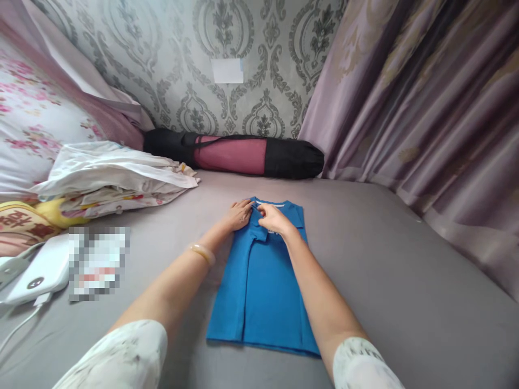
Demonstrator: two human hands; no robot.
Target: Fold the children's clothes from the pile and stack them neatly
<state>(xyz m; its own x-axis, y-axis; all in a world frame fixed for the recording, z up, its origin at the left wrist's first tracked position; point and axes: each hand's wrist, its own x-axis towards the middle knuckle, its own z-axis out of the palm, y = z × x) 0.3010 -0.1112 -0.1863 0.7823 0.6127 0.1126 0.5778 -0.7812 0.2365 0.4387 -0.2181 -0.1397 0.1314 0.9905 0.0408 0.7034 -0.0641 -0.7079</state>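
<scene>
Grey bedding (405,270) is supporting one folded blue shirt (271,297), collar end farthest away. Two hands are touching the shirt near its collar: the left hand (240,215) is lying on its left shoulder, fingers extended and gripping nothing; the right hand (272,218) is pinching its cloth, thumb and forefinger closed. Beyond the shirt, one long bag (231,155) is resting; left of it, one cloth pile (113,173) and one power bank (46,265) are lying.
</scene>
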